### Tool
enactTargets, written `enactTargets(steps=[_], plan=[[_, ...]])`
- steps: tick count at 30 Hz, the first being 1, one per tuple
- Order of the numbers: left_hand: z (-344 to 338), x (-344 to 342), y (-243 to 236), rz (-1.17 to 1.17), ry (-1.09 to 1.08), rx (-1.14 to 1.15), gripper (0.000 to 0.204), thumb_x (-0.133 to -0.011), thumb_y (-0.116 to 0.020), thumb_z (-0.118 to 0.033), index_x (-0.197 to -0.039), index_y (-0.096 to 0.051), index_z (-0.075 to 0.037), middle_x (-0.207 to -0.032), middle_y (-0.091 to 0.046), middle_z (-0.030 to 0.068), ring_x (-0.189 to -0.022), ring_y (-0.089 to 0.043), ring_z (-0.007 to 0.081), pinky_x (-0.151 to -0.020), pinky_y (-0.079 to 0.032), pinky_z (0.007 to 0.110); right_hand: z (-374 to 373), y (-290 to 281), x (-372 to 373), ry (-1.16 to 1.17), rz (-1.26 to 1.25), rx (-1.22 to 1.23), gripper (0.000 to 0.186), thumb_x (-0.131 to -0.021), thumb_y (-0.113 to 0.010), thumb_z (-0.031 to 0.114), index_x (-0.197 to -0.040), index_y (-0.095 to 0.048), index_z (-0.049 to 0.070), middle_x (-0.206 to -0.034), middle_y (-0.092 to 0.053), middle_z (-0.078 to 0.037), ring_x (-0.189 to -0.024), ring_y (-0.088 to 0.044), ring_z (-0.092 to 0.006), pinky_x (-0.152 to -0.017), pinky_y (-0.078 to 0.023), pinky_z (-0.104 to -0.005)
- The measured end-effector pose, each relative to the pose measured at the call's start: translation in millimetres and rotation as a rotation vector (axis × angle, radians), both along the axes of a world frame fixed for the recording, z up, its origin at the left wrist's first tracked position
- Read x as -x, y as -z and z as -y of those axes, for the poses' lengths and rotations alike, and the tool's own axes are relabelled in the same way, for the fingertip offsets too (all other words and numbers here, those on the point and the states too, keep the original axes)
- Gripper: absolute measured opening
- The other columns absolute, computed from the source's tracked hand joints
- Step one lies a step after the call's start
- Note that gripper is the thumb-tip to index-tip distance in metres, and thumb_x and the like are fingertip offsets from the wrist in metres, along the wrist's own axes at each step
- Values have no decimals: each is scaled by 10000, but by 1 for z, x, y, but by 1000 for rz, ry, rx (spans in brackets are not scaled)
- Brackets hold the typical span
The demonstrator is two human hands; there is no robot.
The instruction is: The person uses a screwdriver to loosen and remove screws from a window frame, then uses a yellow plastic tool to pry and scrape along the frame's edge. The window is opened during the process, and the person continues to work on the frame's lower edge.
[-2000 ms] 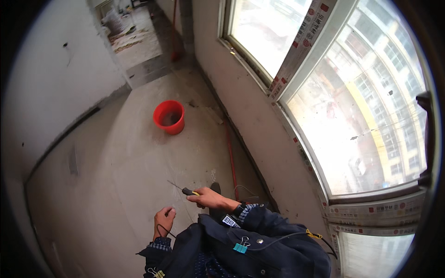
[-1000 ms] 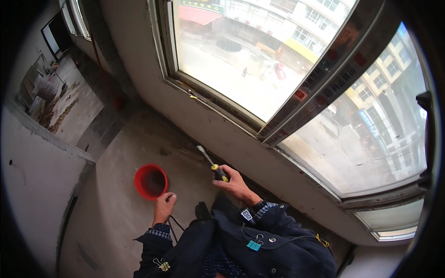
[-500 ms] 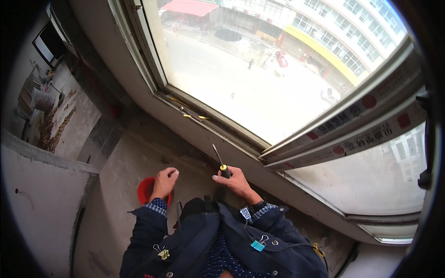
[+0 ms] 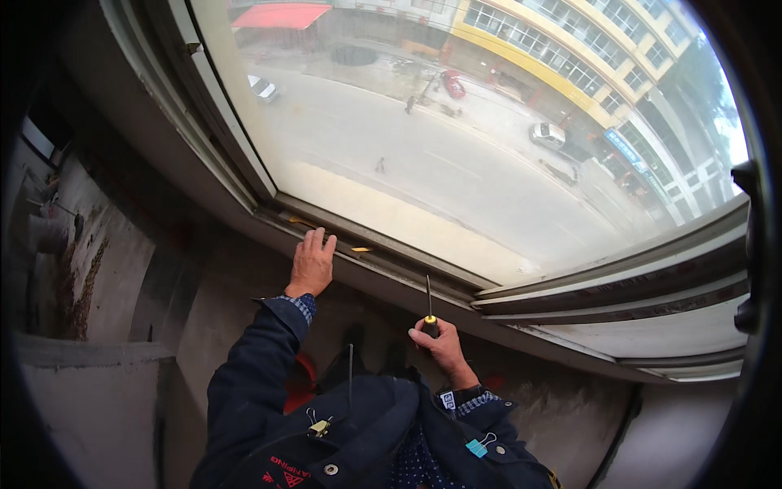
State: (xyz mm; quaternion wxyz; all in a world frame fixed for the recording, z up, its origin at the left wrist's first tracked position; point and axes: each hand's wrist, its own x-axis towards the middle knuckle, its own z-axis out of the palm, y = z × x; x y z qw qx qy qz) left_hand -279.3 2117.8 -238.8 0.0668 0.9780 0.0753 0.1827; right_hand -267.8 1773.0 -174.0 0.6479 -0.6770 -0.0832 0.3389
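Note:
My left hand reaches to the window sill, fingers stretched out and a little apart over its inner edge. What lies under the fingertips is hidden. Close by, small yellow pieces lie in the window track: one yellow piece to the right of the hand, another yellow piece just beyond the fingers. In my right hand is a screwdriver with a black and yellow handle, gripped in closed fingers. Its metal shaft points up and away from me, in front of the sill.
A red bucket stands on the floor below my left arm, partly covered by the sleeve. Large window glass rises beyond the sill, with a street outside. Sliding frames stand at the right. Left, a low wall borders another area.
My left hand has gone from above the bucket, fingers curled, up to the sill, where its fingers are stretched out. The right hand with the screwdriver has shifted right and slightly lower.

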Motion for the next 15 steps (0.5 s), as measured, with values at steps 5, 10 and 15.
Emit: enactTargets(steps=[5, 10, 15], plan=[[-21, -9, 8, -144, 145, -107, 438, -817, -669, -49, -1254, -655, -56, -1287, -587, 178, -1276, -515, 369, -1056, -433, 481, -30, -9, 6, 84, -47, 51, 173, -897, -805, 184, -886, -677, 68, -725, -601, 57, -659, -545, -40, -615, -427, -220], [-40, -9, 9, -74, 306, -135, 427, -801, -641, -40, -1227, -664, -33, -1215, -614, 161, -1201, -561, 345, -1031, -451, 451, -49, -17, 7, 93, -42, 110, 176, -905, -790, 197, -892, -679, 61, -734, -602, 48, -670, -543, -43, -628, -430, -228], [-46, -16, 11, 52, 455, -208, 323, -884, -584, -138, -1180, -652, -27, -1078, -603, 125, -1060, -584, 297, -946, -467, 415, -45, -13, 7, 80, 45, 81, 189, -908, -783, 220, -905, -686, 57, -755, -609, 38, -707, -551, -54, -660, -452, -249]])
